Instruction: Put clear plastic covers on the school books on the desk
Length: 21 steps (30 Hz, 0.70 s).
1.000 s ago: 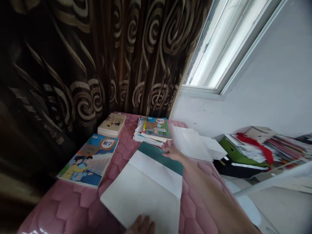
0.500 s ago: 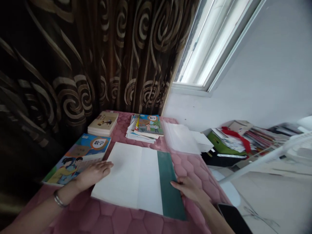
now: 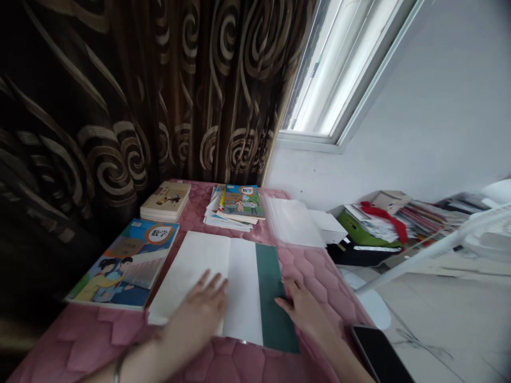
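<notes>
An open book [image 3: 199, 255] with blank white pages lies flat, a dark green strip [image 3: 270, 287] running down its right side. My left hand [image 3: 203, 308] is over the left page near the middle fold, fingers spread and blurred by motion; whether it presses on the paper I cannot tell. At the right edge of the green strip rests my right hand [image 3: 301, 311], thumb on the strip and apart from the bent fingers. A textbook with a blue illustrated cover [image 3: 128, 263] lies to the left of the open book.
The table has a pink quilted cover [image 3: 235, 367]. Behind are a stack of tan books [image 3: 165, 201], a pile with another blue textbook [image 3: 243, 201], and clear plastic sheets [image 3: 293, 221]. A dark phone [image 3: 379, 354] lies at the right edge, beyond it a white fan [image 3: 431, 255].
My left hand has moved right from the page's left edge toward the middle fold, fingers now spread. My right hand stays at the green strip, its fingers looser. The view has shifted slightly.
</notes>
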### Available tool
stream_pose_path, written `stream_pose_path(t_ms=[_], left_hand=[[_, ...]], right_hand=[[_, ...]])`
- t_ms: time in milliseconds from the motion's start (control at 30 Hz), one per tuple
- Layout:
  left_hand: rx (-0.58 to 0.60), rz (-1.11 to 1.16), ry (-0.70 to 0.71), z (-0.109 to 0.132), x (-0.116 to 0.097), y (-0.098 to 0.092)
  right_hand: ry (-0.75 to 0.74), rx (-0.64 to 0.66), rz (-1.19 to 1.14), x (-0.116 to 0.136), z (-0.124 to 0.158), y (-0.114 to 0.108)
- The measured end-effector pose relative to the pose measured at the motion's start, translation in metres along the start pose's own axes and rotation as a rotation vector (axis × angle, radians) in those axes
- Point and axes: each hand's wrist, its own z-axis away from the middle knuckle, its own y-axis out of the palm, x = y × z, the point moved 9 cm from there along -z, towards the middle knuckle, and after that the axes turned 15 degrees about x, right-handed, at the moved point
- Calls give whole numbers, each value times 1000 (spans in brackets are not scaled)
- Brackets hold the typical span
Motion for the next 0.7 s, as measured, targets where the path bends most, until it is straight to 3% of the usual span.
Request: stream_pose_path(t_ms=[100, 167, 200, 267, 367, 500, 700], left_hand=[[-76, 84, 104, -38, -84, 5], [-61, 122, 249, -59, -133, 27], [-26, 144, 274, -68, -148, 43], [17, 158, 251, -79, -160, 72], [-74, 105, 233, -78, -163, 92], [-215, 11, 197, -69, -161, 95], [-430, 4, 152, -67, -162, 93]], right_hand=[[-73, -20, 110, 5, 2, 2], [-119, 12, 175, 4, 4, 9], [-152, 38, 199, 4, 6, 13], [-234, 103, 236, 3, 12, 23], [-311, 183, 272, 0, 18, 32], [-290, 212, 295, -2, -4, 23], [-165, 207, 332, -3, -75, -10]])
